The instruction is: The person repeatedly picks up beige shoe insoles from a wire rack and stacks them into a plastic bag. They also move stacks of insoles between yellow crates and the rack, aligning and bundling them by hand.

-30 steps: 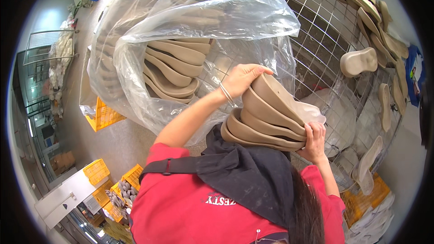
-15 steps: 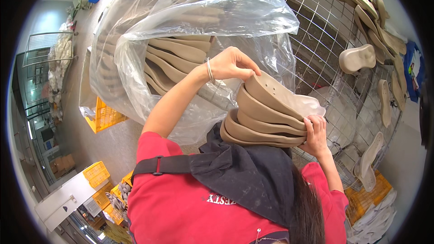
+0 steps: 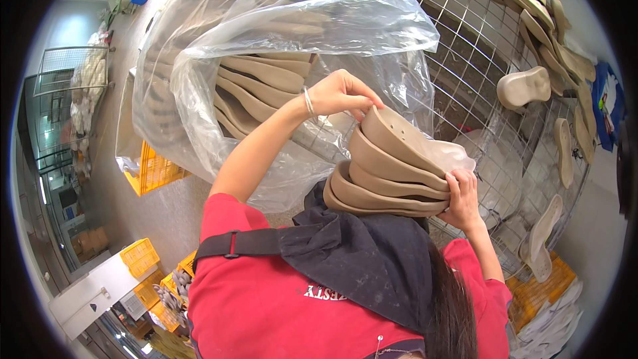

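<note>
L hand (image 3: 340,95) shifted L, touching top sole (image 3: 403,141)

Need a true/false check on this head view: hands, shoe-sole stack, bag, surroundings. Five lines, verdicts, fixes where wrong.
1. The left hand is at the upper-left end of the top sole. True.
2. The right hand hangs clear of the sole stack. False: it grips the stack's right end.
3. The plastic bag is solid black. False: it is see-through.
4. More brown soles show at the bag's opening. True.
5. The shirt is green. False: it is red.
</note>
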Motion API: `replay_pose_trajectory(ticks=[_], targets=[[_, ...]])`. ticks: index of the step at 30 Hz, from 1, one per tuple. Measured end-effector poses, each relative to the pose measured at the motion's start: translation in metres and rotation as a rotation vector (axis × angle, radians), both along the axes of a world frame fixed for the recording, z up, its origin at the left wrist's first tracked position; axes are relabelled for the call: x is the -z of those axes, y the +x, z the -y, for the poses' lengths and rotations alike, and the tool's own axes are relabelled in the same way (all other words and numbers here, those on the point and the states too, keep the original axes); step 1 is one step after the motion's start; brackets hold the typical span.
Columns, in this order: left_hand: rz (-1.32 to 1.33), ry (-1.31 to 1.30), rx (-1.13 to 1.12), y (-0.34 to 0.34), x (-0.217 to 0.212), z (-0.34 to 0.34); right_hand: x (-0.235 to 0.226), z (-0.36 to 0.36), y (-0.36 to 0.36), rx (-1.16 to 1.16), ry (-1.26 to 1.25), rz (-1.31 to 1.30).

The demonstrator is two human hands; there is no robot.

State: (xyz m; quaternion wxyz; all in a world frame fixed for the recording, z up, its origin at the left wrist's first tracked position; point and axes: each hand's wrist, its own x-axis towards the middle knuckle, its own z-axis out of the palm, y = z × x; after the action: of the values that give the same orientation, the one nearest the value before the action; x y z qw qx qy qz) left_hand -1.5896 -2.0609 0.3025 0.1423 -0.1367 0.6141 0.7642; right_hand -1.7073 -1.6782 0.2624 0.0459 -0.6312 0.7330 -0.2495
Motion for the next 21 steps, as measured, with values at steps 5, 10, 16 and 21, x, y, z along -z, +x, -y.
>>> replay_pose_trajectory(ticks=[5, 10, 16, 21], targets=[[-0.290, -1.985, -0.317, 0.037, 0.002, 0.069, -0.035, 0.022, -0.003, 0.007, 0.158, 0.173], [0.769, -1.731, -0.249, 0.074, -0.027, 0.176, -0.084, 0.099, -0.020, -0.147, 0.256, 0.625], [-0.087, -0.057, -0.421, 0.062, -0.194, 0.223, -0.127, 0.276, -0.053, -0.231, 0.079, 0.435], [-0.269, -0.427, -0.608, 0.045, -0.227, 0.200, -0.157, 0.490, -0.022, -0.065, 0.087, 0.181]])
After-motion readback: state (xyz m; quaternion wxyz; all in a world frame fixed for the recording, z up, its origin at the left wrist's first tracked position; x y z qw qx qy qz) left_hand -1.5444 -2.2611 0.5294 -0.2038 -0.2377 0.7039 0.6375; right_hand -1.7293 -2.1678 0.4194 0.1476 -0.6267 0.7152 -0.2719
